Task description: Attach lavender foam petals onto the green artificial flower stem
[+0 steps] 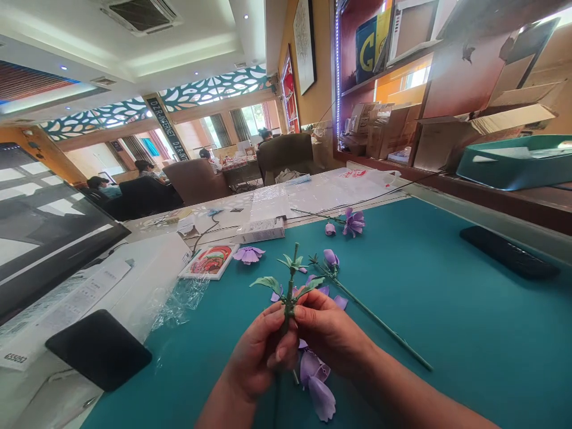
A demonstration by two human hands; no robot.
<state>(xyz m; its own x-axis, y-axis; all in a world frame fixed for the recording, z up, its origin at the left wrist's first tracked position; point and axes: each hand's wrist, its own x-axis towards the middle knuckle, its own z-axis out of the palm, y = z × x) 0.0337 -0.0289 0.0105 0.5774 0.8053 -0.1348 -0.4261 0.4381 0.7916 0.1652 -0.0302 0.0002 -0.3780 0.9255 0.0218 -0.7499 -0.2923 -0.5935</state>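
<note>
Both hands hold one green artificial flower stem (pixel 291 280) upright over the teal mat. My left hand (pixel 261 345) closes its fingers round the stem's lower part. Thumb and fingers of my right hand (pixel 328 325) pinch the same stem just under its leaves. No bloom sits on the tip of this stem. Purple petals (pixel 318 384) lie below and behind the hands, partly hidden. To the right rests a second long green stem (pixel 384 322) with a purple bud (pixel 331 258) at its upper end. A loose purple flower head (pixel 249 255) lies beyond the left hand.
Farther back are a purple flower (pixel 354 222) and a small bud (pixel 329 229). A dark oblong object (pixel 507 251) lies at right, a black phone-like slab (pixel 99 350) at left. Crumpled clear plastic (pixel 179 301), a framed picture (pixel 210 262) and a white box (pixel 261 229) border the mat. People sit farther off.
</note>
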